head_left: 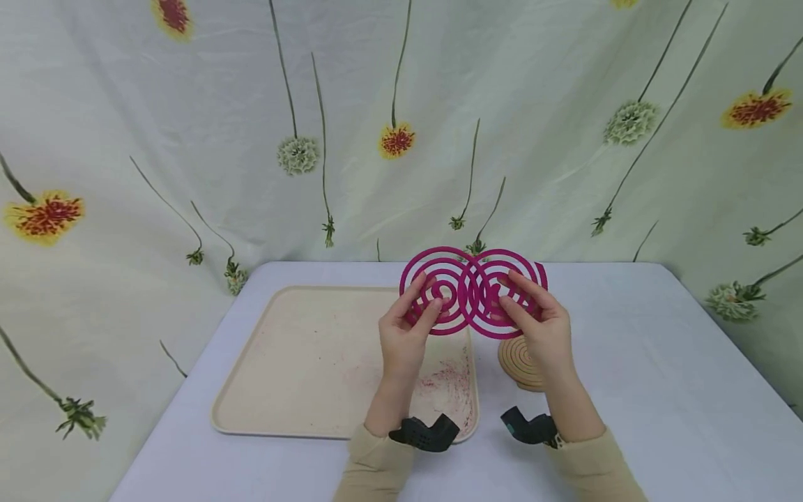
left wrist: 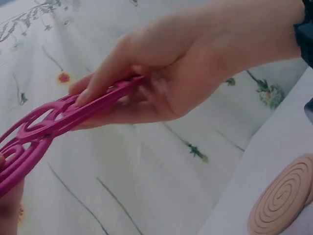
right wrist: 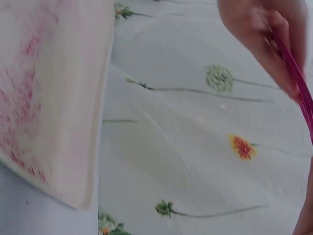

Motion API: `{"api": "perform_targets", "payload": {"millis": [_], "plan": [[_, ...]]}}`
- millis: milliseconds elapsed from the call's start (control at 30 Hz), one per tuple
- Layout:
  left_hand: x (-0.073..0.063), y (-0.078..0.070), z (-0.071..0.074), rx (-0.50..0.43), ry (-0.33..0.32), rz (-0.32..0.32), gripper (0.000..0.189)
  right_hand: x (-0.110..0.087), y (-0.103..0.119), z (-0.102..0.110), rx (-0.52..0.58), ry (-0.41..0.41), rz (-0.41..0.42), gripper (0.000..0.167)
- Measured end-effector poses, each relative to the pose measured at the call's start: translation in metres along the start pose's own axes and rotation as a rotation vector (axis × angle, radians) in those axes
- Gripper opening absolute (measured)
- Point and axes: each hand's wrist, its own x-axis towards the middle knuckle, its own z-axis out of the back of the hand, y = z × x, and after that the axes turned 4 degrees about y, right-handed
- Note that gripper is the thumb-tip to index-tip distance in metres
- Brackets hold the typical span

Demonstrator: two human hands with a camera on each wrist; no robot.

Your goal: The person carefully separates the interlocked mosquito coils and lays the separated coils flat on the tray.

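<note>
Two flat magenta spirals, which look like mosquito coils, overlap side by side in the air above the table. My left hand (head_left: 404,338) pinches the left coil (head_left: 443,249) between thumb and fingers. The right coil (head_left: 502,336) is pinched the same way by my right hand (head_left: 547,335); a short curved end sticks out at its upper right. Seen nearly edge-on in the left wrist view, the magenta coils (left wrist: 93,110) run between the two hands. Only a thin magenta edge (right wrist: 293,68) shows in the right wrist view.
A beige tray (head_left: 314,362) lies on the white table (head_left: 659,376), with reddish crumbs at its right end. Beside it, partly behind my right hand, are tan spiral discs (head_left: 519,359). A flower-printed cloth (head_left: 351,195) hangs behind the table.
</note>
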Motion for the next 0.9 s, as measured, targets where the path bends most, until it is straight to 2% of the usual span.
{"api": "perform_targets", "payload": {"millis": [100,200,300,367,500,567,667,800,900], "plan": [[-0.004,0.003,-0.010,-0.030,-0.005,-0.048,0.049,-0.003,-0.004,-0.014,0.064,-0.135,0.034,0.040],[-0.006,0.005,-0.015,-0.066,0.048,-0.052,0.057,-0.005,-0.005,-0.020,0.136,-0.151,0.089,0.043],[-0.007,0.006,-0.015,-0.083,0.079,-0.024,0.058,-0.005,-0.002,-0.020,0.153,-0.068,0.108,0.045],[-0.006,0.006,-0.012,-0.088,0.079,-0.010,0.056,-0.004,0.001,-0.015,0.100,0.000,0.103,0.047],[-0.001,0.003,0.001,-0.091,0.055,0.010,0.049,-0.001,0.007,0.000,0.000,0.137,0.097,0.057],[0.001,0.001,0.010,-0.082,0.076,0.016,0.048,0.002,0.009,0.010,-0.030,0.205,0.087,0.060],[0.004,-0.004,0.025,-0.063,0.164,0.049,0.049,0.003,0.011,0.025,-0.094,0.313,0.064,0.055],[0.006,-0.011,0.042,-0.012,0.361,0.113,0.050,0.005,0.015,0.043,-0.215,0.486,0.066,0.040],[0.006,-0.014,0.050,0.052,0.493,0.128,0.048,0.006,0.016,0.051,-0.282,0.583,0.066,0.034]]}}
